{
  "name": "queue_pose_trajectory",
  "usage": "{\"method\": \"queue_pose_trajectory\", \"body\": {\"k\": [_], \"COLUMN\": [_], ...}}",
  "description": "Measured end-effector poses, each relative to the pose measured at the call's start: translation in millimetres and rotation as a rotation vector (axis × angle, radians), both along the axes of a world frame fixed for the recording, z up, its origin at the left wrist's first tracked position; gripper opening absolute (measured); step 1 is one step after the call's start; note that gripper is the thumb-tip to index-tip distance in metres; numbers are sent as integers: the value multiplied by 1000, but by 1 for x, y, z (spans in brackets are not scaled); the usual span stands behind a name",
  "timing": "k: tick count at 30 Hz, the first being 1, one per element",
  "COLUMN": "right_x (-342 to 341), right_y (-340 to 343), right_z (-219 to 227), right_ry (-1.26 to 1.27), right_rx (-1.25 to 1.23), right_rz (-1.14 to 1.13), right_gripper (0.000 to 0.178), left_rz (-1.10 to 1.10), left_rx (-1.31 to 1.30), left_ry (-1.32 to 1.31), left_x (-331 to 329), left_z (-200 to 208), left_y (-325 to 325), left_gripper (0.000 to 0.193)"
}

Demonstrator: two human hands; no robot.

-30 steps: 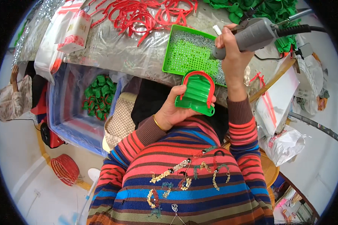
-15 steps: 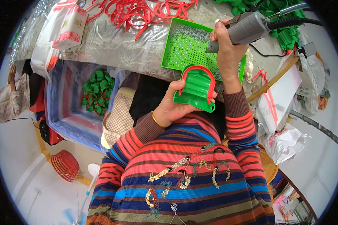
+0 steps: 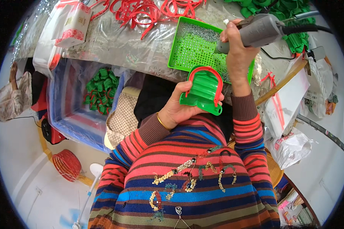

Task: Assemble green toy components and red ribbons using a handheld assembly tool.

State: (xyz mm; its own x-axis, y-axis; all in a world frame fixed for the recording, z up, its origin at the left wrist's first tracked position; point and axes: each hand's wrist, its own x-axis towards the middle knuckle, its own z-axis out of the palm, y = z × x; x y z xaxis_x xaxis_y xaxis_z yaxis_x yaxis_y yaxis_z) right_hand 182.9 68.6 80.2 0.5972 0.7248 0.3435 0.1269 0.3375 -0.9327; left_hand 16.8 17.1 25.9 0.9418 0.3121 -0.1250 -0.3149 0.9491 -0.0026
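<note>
A striped sweater (image 3: 202, 196) with sequins fills the bottom of the view, its sleeves reaching forward. Just beyond it, the left hand (image 3: 177, 108) is partly closed around a green plastic piece (image 3: 203, 89), thumb on its left edge and fingers underneath; a red hoop (image 3: 220, 86) arches along the piece's far edge and right side. The piece sits in front of the chest, overlapping the near edge of a green tray (image 3: 185, 57) in this view. The right hand (image 3: 239, 59) is wrapped around a gray power tool (image 3: 260, 31), whose nose points left over the tray; hand and tool block sight of the tray's right part. Small metal screws (image 3: 197, 31) lie in the tray, heaped toward its far side. To the left, past a checked cloth (image 3: 120, 118), a blue plastic-lined tub (image 3: 59, 110) holds a pile of green and red pieces (image 3: 100, 89). To the right hangs a white plastic bag (image 3: 290, 148). Farther back on the plastic-covered table (image 3: 107, 55) are a white flowered box (image 3: 73, 28), tangled red strips (image 3: 137, 15) and, at far right, heaped green parts (image 3: 252, 7).
</note>
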Motion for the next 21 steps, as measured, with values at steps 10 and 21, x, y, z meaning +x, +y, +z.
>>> {"method": "queue_pose_trajectory", "body": {"k": [10, 21], "right_x": [-23, -30], "right_y": [-23, -32], "right_z": [68, 61], "right_ry": [178, 173], "right_rx": [92, 55], "right_rz": [188, 198], "right_gripper": [16, 13], "left_rz": [18, 17], "left_rx": [-18, -14], "left_ry": [32, 25], "left_x": [-1, 1], "left_z": [-1, 3], "left_y": [-2, -3], "left_gripper": [71, 72]}}
